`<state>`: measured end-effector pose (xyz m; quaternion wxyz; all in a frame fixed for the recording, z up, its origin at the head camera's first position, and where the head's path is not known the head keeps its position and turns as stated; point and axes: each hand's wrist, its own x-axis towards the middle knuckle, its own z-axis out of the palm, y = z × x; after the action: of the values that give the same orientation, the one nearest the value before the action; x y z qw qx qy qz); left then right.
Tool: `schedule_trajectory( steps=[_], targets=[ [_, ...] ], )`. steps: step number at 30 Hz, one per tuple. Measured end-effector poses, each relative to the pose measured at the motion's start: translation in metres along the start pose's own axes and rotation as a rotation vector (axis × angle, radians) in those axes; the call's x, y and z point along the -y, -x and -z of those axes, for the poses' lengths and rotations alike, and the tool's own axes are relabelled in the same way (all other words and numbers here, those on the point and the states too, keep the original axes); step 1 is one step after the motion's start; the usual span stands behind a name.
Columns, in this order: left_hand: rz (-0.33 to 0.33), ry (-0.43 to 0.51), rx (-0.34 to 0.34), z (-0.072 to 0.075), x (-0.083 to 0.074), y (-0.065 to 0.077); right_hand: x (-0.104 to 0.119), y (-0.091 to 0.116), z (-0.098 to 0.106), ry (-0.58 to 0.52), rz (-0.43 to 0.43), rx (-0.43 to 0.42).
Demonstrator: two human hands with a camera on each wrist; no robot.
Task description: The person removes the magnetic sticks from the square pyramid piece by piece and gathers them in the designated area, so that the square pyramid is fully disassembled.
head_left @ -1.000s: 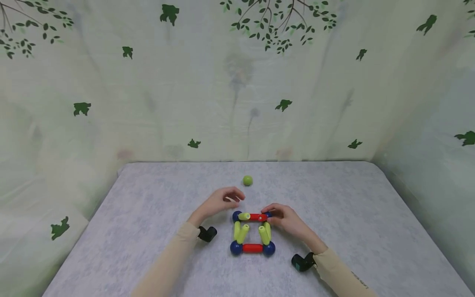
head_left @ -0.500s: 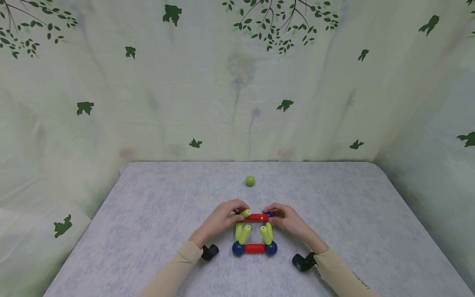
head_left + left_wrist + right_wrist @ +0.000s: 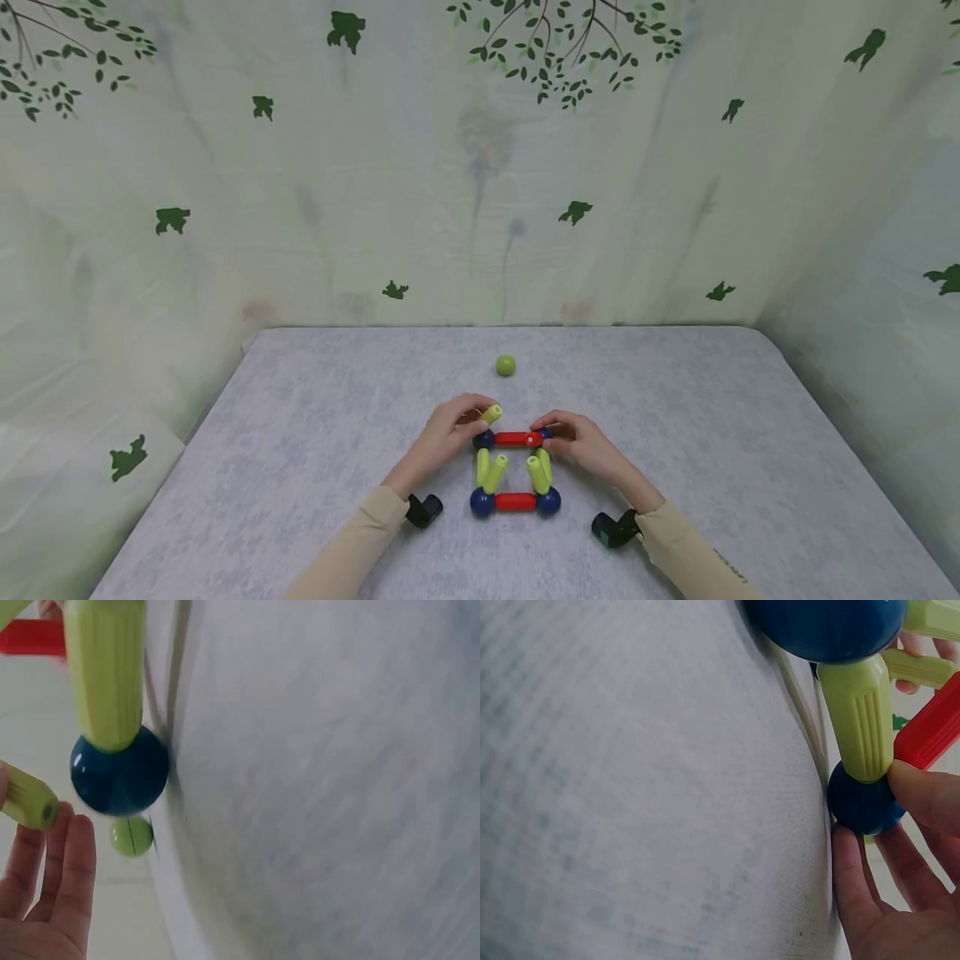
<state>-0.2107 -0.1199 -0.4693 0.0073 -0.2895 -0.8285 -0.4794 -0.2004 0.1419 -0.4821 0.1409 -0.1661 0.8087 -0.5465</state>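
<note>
A frame of magnetic building rods and balls stands on the table. My left hand (image 3: 452, 425) pinches a yellow-green magnetic rod (image 3: 492, 413) just above the far-left blue ball (image 3: 484, 439). In the left wrist view, that rod (image 3: 31, 799) is apart from the blue ball (image 3: 120, 772). At the far-right corner, my right hand (image 3: 576, 442) grips a blue ball (image 3: 866, 799) between thumb and fingers. A red rod (image 3: 512, 438) joins the two far balls, and another red rod (image 3: 930, 727) rises from the gripped ball.
Two near blue balls (image 3: 482, 502) are linked by a red rod (image 3: 515, 502). Yellow-green rods (image 3: 496, 473) rise from them, and others run to the far corners. A green ball (image 3: 506, 365) lies farther back on the table (image 3: 337, 375), before a leaf-printed backdrop (image 3: 420, 167).
My left hand came in from the far left, took hold of the yellow-green rod on the far-left ball, and lifted it off. The right hand has stayed on its ball.
</note>
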Motion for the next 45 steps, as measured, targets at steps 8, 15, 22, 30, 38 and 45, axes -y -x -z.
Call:
schedule_trajectory(
  steps=[8,15,22,30,38,45],
  targets=[
    [0.076,-0.142,-0.112,0.032,0.016,-0.008,0.002,0.001,0.0,0.0,-0.014,-0.007],
    [0.209,-0.319,-0.103,0.071,0.041,-0.019,0.013,0.007,0.001,-0.006,-0.001,0.0],
    [0.351,-0.396,-0.058,0.088,0.063,-0.034,0.036,0.016,0.003,0.002,-0.001,0.014],
    [0.375,-0.416,-0.011,0.091,0.07,-0.04,0.032,0.014,0.003,-0.015,0.008,0.029],
    [0.313,-0.394,-0.074,0.092,0.054,-0.027,0.031,0.014,0.003,-0.019,0.009,0.034],
    [0.108,-0.185,-0.001,0.07,0.021,-0.003,0.032,0.013,0.003,-0.02,0.011,0.037]
  ],
)
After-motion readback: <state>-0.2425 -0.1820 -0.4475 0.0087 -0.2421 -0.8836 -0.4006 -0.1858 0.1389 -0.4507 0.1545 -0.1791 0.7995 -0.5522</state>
